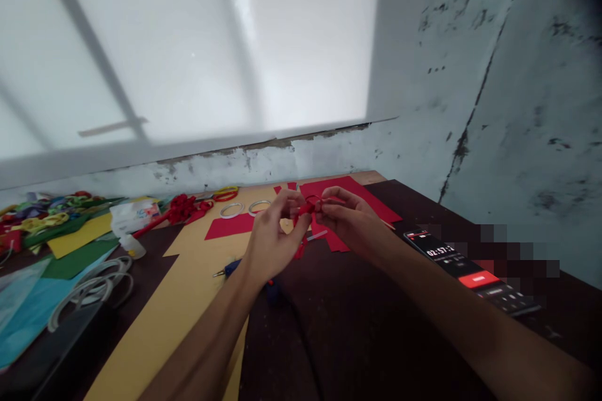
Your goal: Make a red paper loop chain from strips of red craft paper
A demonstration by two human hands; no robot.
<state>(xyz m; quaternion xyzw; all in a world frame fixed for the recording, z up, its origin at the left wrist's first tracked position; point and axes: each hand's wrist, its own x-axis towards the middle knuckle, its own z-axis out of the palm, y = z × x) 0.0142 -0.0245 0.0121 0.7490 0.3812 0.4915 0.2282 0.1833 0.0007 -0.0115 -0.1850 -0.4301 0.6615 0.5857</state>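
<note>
Both hands meet above the table, holding a small looped piece of red ribbon or paper (306, 208) between their fingertips. My left hand (281, 225) pinches it from the left, and a red strip hangs down below the fingers. From the right, my right hand (347, 216) grips the other end with thumb and fingers together. Its exact material is too small to make out. Under my left forearm lies a blue glue gun (231, 268), partly covered, with its tip pointing left. A white glue stick (317, 235) rests just behind the hands.
Red sheets (371, 200) lie beyond my hands on yellow card (155, 319). Two white rings (232, 210), yellow scissors (226, 193) and a red ribbon flower (183, 208) are farther back. A phone (463, 269) sits right; a coiled cable (94, 285) and colored papers are left.
</note>
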